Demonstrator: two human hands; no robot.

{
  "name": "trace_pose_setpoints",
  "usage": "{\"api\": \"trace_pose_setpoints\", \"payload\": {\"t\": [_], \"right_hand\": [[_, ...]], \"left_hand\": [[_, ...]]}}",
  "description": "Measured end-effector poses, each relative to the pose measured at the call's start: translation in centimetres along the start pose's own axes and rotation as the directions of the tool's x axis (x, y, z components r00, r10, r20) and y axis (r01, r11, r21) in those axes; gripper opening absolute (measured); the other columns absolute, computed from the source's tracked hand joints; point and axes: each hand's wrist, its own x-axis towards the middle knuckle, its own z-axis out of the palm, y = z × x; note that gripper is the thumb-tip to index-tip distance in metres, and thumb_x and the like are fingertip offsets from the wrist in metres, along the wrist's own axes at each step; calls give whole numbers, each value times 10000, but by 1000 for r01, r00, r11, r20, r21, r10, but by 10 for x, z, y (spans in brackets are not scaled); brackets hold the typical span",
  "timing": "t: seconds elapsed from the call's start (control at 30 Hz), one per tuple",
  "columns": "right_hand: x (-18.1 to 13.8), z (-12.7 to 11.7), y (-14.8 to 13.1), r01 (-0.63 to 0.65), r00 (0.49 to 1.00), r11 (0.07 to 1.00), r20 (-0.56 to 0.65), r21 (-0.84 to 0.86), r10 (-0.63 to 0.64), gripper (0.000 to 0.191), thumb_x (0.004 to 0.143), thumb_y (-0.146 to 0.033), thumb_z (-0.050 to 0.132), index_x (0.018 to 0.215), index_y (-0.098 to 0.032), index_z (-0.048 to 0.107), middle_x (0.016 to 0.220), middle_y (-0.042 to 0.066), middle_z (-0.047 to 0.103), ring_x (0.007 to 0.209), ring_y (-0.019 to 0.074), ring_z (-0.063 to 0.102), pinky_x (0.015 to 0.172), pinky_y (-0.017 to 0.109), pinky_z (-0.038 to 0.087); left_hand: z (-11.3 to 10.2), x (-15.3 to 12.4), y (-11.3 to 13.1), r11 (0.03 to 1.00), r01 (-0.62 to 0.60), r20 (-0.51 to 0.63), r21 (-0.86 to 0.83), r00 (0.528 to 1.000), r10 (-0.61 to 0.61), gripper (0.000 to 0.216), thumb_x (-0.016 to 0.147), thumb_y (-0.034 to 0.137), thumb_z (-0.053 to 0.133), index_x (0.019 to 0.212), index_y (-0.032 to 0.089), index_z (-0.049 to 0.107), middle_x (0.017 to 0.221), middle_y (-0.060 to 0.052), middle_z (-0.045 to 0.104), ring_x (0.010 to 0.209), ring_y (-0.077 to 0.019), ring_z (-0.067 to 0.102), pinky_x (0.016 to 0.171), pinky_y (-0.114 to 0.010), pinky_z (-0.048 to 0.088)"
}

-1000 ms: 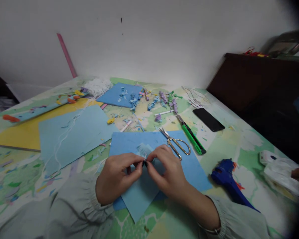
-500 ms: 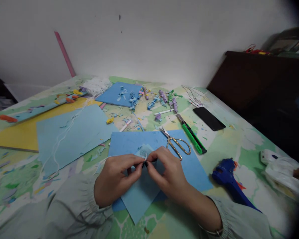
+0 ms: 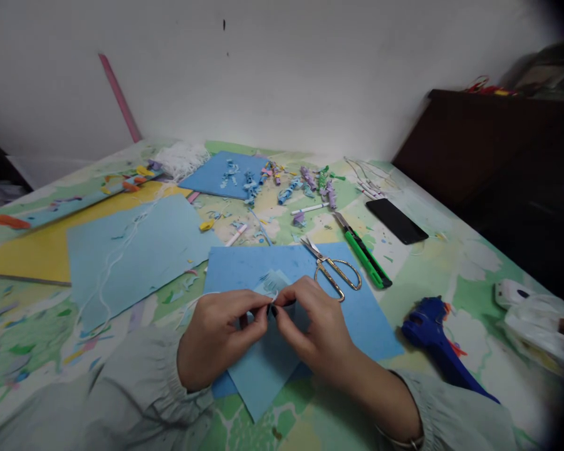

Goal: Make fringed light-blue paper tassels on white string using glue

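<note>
My left hand (image 3: 219, 341) and my right hand (image 3: 317, 329) meet at their fingertips, each closed in a pinch. A thin white string (image 3: 276, 294) shows between the fingers; its ends are hidden. Under my hands lies a pale blue paper piece (image 3: 258, 391), turned at a slant, with a fringed far end (image 3: 273, 279). It rests on a larger blue sheet (image 3: 364, 329). Gold-handled scissors (image 3: 328, 273) lie partly spread just beyond my right hand, touching nothing I hold.
At right are a green utility knife (image 3: 365, 258), black phone (image 3: 397, 221), blue glue gun (image 3: 425, 326) and white plastic bag (image 3: 533, 326). Paper rolls (image 3: 289, 191) and a white string bundle (image 3: 183, 161) lie at the back. A pale blue sheet (image 3: 141, 263) covers yellow board (image 3: 32, 257) at left.
The view has shifted very slightly. My hands keep nearly the same pinch, with only a tiny movement at the fingertips.
</note>
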Motion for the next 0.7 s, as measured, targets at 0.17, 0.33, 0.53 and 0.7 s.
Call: {"api": "trace_pose_setpoints", "payload": {"t": [0.17,0.33,0.53,0.7], "right_hand": [[-1,3,1,-15,1000,1000,-6,-15,15,60,790,-124,515,791,-174,548,731,25,592,733,162,526,684,306,390],[-2,6,4,-62,998,996,-34,-57,60,61,773,-126,515,747,-179,533,717,31,580,721,168,514,679,305,392],[-5,9,8,-51,999,994,-22,-97,49,68,771,-121,507,737,-179,515,711,31,570,715,171,508,696,319,378],[-5,5,8,15,1000,1000,-8,-27,-15,69,781,-116,505,763,-182,507,715,8,554,717,150,515,757,326,369]], "left_hand": [[4,-2,0,989,-101,-36,111,994,106,123,787,118,538,797,170,649,639,6,697,529,-100,614,519,-194,449],[11,-4,-3,968,-177,-18,179,983,183,122,817,111,514,836,148,629,712,-33,710,608,-136,651,575,-228,474],[9,-6,-4,989,-130,55,70,990,127,173,802,96,498,895,138,638,796,-43,728,679,-134,676,627,-207,499],[-5,5,-3,999,6,208,-46,978,4,161,781,118,520,838,176,660,698,14,693,554,-92,604,537,-179,443]]}}
